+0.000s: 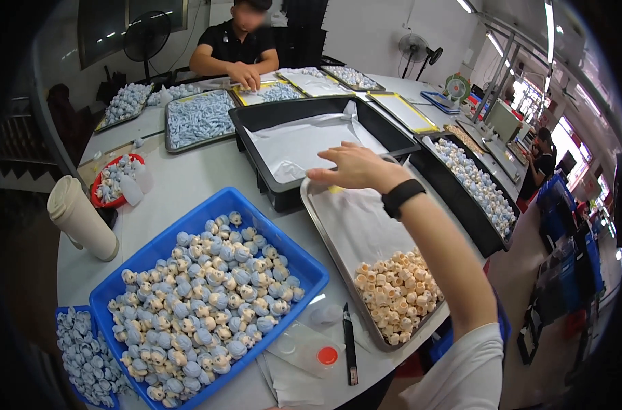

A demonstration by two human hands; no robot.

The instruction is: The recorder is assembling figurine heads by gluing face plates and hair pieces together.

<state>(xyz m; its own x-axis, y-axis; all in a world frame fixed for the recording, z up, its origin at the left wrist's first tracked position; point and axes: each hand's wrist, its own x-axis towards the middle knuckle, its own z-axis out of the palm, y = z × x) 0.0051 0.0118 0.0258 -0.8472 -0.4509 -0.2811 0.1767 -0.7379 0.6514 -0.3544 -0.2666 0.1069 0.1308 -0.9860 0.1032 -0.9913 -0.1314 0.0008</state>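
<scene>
My right hand, with a black wristband, reaches in from the lower right with its fingers stretched out and nothing seen in them. It is over the far end of a metal tray, close to the rim of a black crate; whether it touches either, I cannot tell. White sheeting lines the tray, and small cream-coloured hollow pieces are heaped at its near end. Inside the crate lies a white liner. My left hand is out of view.
A blue bin holds many small blue-and-cream doll heads. Around it are a white cup, a black-handled cutter, a clear bottle with a red cap and a red basket. Across the table, another person handles small pieces.
</scene>
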